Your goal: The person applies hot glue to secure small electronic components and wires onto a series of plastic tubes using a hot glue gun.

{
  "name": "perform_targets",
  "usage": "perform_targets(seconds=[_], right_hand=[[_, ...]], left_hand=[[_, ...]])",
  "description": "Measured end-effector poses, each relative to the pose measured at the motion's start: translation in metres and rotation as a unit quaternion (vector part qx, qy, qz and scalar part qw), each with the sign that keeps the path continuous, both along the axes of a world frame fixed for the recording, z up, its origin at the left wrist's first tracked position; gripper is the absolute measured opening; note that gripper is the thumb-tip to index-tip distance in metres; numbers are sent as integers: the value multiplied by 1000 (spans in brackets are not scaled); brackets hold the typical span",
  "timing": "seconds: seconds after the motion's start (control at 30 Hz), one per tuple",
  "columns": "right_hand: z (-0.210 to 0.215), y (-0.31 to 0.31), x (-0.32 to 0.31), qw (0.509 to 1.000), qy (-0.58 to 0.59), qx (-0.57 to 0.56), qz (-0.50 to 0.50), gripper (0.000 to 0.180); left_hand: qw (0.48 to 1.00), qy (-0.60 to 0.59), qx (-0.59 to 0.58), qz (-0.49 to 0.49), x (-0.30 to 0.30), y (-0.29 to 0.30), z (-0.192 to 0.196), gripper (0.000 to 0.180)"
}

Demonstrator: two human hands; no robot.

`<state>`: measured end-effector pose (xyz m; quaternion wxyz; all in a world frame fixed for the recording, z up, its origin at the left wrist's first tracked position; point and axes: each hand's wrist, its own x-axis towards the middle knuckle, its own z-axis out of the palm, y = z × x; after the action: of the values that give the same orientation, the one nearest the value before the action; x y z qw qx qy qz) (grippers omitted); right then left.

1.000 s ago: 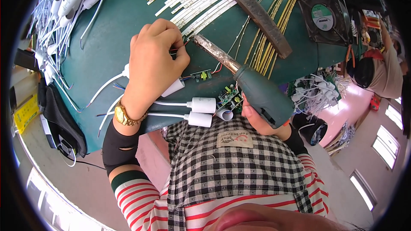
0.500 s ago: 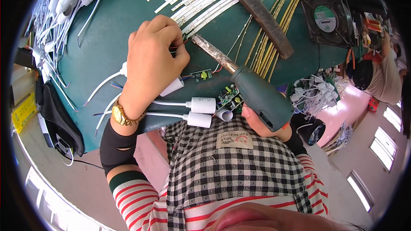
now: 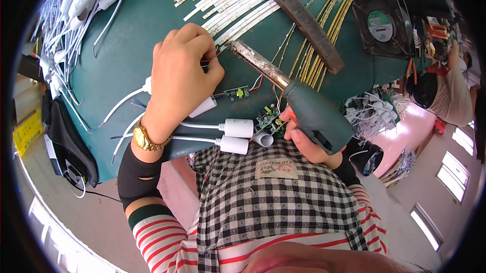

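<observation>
My right hand (image 3: 309,144) is closed around the green handle of a soldering iron (image 3: 321,118). The iron's dark, crusted metal tip points up and left and lies at the near end of a white LED strip (image 3: 242,30). Beside that tip, my left hand (image 3: 185,70) is closed in a pinch on a thin red wire (image 3: 216,55); its fingertips are partly hidden. A small green circuit board (image 3: 236,92) with wires lies right of my left wrist. White cylindrical lamp holders (image 3: 238,127) with white cables rest below, near the table's edge. Another circuit board (image 3: 268,117) sits near my right fingers.
A dark metal bar (image 3: 304,22) lies across the rows of strips. A black fan (image 3: 382,25) stands at the far right. Piles of white holders and cables (image 3: 76,14) fill the left; more white parts (image 3: 372,113) lie right. Another person (image 3: 450,90) sits at the right.
My right hand and the iron's handle have shifted slightly right and down, with more of the fingers showing. The tip stays by the strip end. My left hand keeps its pinch, nearly still.
</observation>
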<state>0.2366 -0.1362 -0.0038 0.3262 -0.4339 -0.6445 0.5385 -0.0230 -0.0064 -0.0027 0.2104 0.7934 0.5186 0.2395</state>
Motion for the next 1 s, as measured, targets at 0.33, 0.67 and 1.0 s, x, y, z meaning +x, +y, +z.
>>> perform_targets(seconds=[0.33,0.67,1.0], right_hand=[[0,-3,-1,997,-59,-47,-14,38],[6,4,-7,997,-74,11,-8,33],[17,-2,-11,991,48,-56,-110,41]], left_hand=[[1000,-8,-4,-4,-1,0,1,9],[1000,-12,9,2,0,0,-1,9],[1000,-5,14,3,0,0,0,9]])
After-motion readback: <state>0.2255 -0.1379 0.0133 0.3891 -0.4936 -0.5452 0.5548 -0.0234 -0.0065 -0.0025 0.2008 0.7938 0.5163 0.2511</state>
